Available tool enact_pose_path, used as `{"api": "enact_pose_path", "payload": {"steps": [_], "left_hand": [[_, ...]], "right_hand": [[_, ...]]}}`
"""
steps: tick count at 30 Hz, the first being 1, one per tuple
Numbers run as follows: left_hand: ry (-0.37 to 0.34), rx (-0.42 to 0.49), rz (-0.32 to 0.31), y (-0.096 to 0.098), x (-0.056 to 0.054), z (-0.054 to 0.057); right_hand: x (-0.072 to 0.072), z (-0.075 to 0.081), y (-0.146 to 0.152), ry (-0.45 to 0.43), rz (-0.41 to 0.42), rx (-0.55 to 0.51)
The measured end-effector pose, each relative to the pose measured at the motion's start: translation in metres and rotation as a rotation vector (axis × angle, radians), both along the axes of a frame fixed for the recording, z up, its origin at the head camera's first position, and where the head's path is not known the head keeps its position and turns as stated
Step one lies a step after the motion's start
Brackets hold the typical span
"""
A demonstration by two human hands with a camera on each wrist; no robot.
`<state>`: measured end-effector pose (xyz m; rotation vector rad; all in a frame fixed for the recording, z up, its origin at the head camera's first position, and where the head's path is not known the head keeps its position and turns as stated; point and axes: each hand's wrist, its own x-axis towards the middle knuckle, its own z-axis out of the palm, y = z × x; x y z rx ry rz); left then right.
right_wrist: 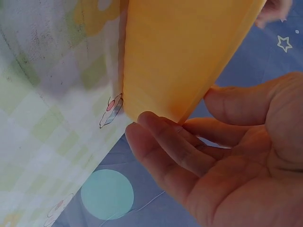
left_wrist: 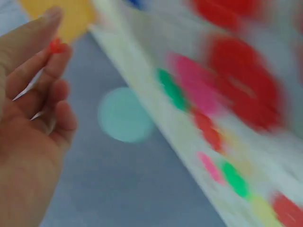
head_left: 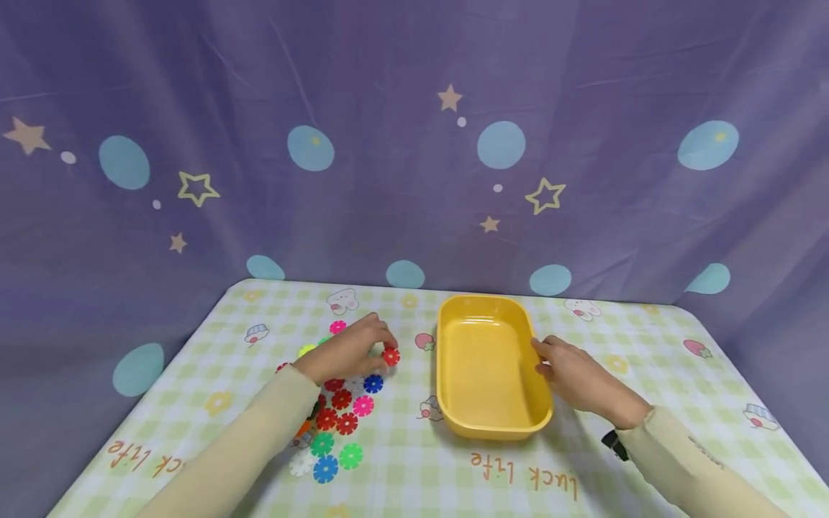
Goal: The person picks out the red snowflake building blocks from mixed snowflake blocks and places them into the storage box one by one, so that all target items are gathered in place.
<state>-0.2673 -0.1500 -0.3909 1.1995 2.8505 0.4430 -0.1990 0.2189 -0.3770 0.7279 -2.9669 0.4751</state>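
Observation:
My left hand (head_left: pixel 355 350) pinches a red notched plastic disc (head_left: pixel 391 356) between thumb and fingers, above the table just left of the bin. In the left wrist view the red disc (left_wrist: pixel 57 46) shows edge-on at the fingertips. Beneath and around that hand lie several loose notched discs, among them a blue disc (head_left: pixel 373 383), a pink disc (head_left: pixel 363 406) and a green disc (head_left: pixel 351 456). My right hand (head_left: pixel 576 374) holds the right side of a yellow plastic bin (head_left: pixel 494 434), thumb at the rim and fingers against the outer wall (right_wrist: pixel 175 56). Inside, the bin's bare floor is visible.
A green-and-white checked cloth (head_left: pixel 648 403) with printed pictures covers the table. Behind and beside it hangs a purple curtain (head_left: pixel 401 201) with stars and blue ovals. A dark strap (head_left: pixel 614 445) shows at the right wrist. The left wrist view is blurred.

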Motion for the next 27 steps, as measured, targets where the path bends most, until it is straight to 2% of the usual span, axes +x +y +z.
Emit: {"api": "enact_pose_path", "payload": {"steps": [3,5,7,9,13,17,21,27], "left_hand": [[0.07,0.119,-0.115,0.02,0.01,0.015],[0.1,0.152,-0.196,0.039,0.019,0.025],[0.106,0.137,-0.265,0.06,0.027,0.031],[0.095,0.076,-0.302,0.078,0.03,0.032],[0.076,-0.102,-0.338,0.108,0.028,0.023],[0.019,-0.233,-0.347,0.128,0.022,0.013],[-0.046,-0.317,-0.326,0.139,0.019,0.006],[-0.039,-0.425,-0.348,0.146,0.022,0.008]], "right_hand": [[0.0,-0.001,0.0,0.008,0.012,0.008],[0.0,-0.001,0.0,0.012,0.018,0.009],[-0.001,-0.001,0.0,0.02,0.017,0.01],[-0.001,-0.001,-0.001,0.023,0.015,0.006],[-0.001,0.0,-0.003,-0.001,0.02,0.0],[-0.001,0.002,-0.004,-0.015,0.018,0.006],[-0.002,0.002,-0.004,-0.008,0.01,0.023],[-0.001,0.002,-0.004,-0.016,0.002,0.028]]}}
